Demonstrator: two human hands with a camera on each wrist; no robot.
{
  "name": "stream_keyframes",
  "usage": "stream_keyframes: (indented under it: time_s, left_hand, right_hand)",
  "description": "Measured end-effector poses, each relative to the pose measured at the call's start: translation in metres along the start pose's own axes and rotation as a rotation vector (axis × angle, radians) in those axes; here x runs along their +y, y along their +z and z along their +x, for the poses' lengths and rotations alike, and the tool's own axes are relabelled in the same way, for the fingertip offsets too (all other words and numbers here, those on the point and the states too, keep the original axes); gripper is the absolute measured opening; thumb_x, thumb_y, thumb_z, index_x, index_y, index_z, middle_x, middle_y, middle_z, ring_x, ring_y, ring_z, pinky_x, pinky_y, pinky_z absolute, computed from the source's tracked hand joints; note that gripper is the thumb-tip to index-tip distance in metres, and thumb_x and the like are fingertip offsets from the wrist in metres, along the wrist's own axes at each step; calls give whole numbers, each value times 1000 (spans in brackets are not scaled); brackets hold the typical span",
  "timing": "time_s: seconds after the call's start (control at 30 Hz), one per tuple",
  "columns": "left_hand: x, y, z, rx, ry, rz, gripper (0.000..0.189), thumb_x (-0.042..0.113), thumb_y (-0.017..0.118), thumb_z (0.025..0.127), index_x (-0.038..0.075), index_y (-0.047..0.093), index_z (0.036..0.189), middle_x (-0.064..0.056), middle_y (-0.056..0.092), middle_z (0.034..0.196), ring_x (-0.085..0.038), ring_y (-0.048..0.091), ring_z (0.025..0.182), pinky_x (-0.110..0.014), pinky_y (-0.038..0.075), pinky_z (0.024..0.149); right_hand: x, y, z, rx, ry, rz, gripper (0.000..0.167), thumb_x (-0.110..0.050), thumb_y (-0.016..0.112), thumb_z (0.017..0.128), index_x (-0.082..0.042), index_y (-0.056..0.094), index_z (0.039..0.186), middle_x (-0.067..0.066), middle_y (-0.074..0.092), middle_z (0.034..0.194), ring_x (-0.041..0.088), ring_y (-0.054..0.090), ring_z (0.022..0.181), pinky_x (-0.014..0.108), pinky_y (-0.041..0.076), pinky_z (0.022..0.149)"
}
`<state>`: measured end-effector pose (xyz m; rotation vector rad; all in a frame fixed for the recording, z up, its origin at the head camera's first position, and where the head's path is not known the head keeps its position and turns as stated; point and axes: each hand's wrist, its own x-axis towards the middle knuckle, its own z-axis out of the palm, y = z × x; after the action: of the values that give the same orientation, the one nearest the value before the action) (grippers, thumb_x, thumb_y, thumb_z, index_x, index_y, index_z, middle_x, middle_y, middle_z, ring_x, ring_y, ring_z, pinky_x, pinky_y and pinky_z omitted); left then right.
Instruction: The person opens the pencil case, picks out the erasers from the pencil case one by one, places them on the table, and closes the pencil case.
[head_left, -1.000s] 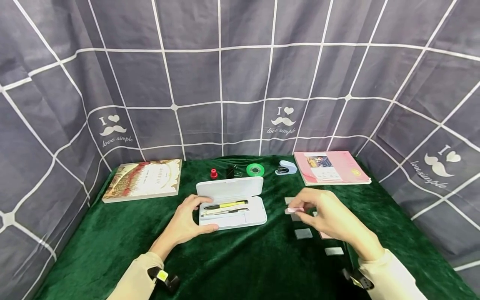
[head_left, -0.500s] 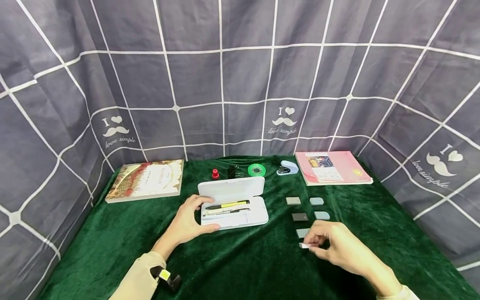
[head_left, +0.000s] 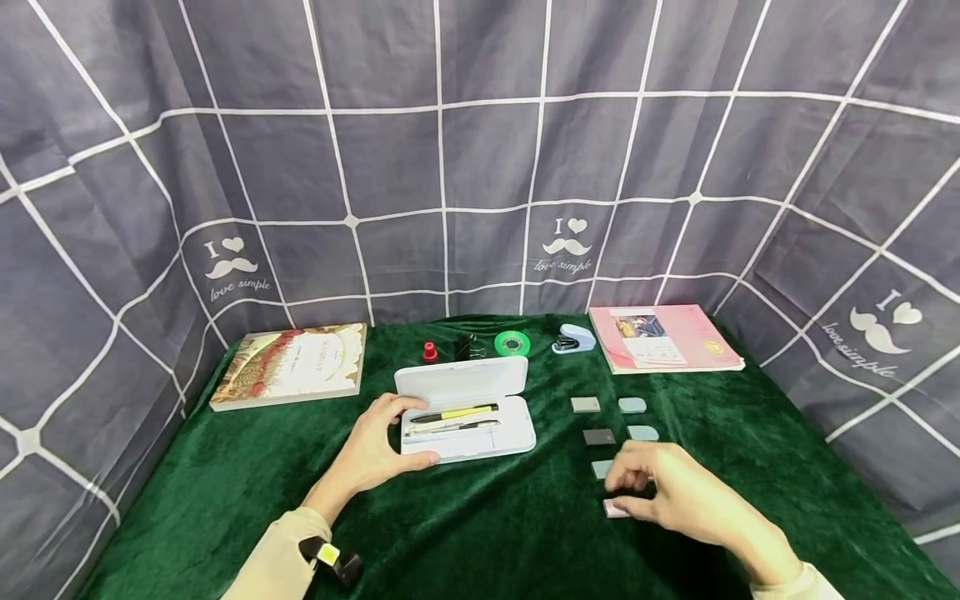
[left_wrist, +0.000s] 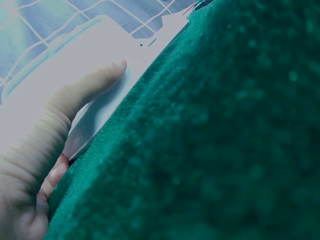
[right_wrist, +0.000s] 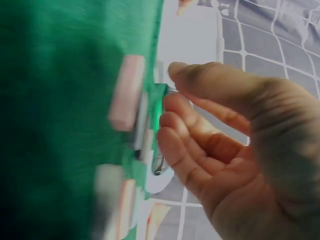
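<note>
My left hand (head_left: 373, 443) grips the left end of an open white pencil case (head_left: 517, 427), thumb at the front edge and fingers at the back. Inside it lie a yellow-and-black pen (head_left: 457, 412) and a slimmer pen (head_left: 450, 428). To the right, my right hand (head_left: 678, 493) hovers just above a small pink eraser (right_wrist: 127, 92), its fingers loosely bent with nothing between them. In the right wrist view a gap separates fingertips and eraser. Behind it lie a light eraser (head_left: 602, 469), a dark grey one (head_left: 598, 437) and a beige one (head_left: 585, 405).
Two pale blue rounded pieces (head_left: 632, 406) lie right of the beige eraser. Along the back are a book (head_left: 300, 362), a red cap-like piece (head_left: 430, 352), a black binder clip (head_left: 465, 346), green tape (head_left: 512, 343), a small stapler (head_left: 573, 339) and a pink book (head_left: 663, 337).
My right hand has brought the pink eraser toward the front, set it down in front of the light eraser and let go. My left hand has stayed on the pencil case.
</note>
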<state>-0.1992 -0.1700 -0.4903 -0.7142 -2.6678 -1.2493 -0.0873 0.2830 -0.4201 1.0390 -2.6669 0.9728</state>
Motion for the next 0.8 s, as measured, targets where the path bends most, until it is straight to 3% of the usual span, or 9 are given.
stream_keyframes:
  time_s: [0.2, 0.37, 0.5, 0.6, 0.7, 0.8]
  left_hand:
    - [-1, 0, -1, 17, 30, -45, 66, 45, 102, 80, 27, 74, 136, 1, 62, 145, -23, 61, 128, -49, 55, 104]
    - [-1, -1, 0, 65, 21, -210, 60, 24, 100, 86, 10, 62, 130, -7, 65, 143, -30, 63, 131, -52, 54, 110]
    - [-1, -3, -1, 97, -21, -353, 69, 12, 91, 94, 3, 39, 139, -17, 66, 149, -37, 64, 137, -52, 50, 116]
    - [-2, -4, -1, 95, -17, -421, 65, 8, 76, 105, 3, 32, 152, -23, 64, 152, -40, 63, 138, -42, 50, 116]
    - [-3, -6, 0, 76, 6, -438, 48, 11, 60, 114, 3, 43, 158, -23, 65, 149, -40, 65, 134, -29, 51, 111]
    - [-4, -8, 0, 58, 25, -415, 36, 15, 55, 117, 7, 60, 152, -20, 70, 142, -35, 69, 125, -26, 51, 105]
  right_hand:
    - [3, -8, 49, 164, -30, -48, 42, -1, 93, 88, -21, 76, 121, -10, 77, 114, 9, 72, 94, 31, 62, 81]
    - [11, -7, 93, 232, 38, 63, 47, -5, 85, 99, -12, 69, 143, 2, 77, 127, 17, 74, 111, 37, 63, 92]
    - [19, 3, 122, 211, 102, 141, 48, -15, 78, 107, -13, 63, 152, 8, 76, 132, 22, 74, 115, 46, 61, 98]
    - [25, 12, 136, 170, 142, 162, 40, -23, 74, 110, -15, 68, 149, 7, 78, 129, 21, 73, 111, 45, 60, 98]
    - [29, 21, 141, 119, 155, 178, 26, -26, 70, 113, -17, 77, 136, 1, 79, 122, 16, 73, 108, 37, 59, 95]
    - [30, 27, 142, 47, 126, 193, 20, -26, 71, 112, -18, 82, 127, -4, 80, 121, 14, 72, 106, 34, 60, 95]
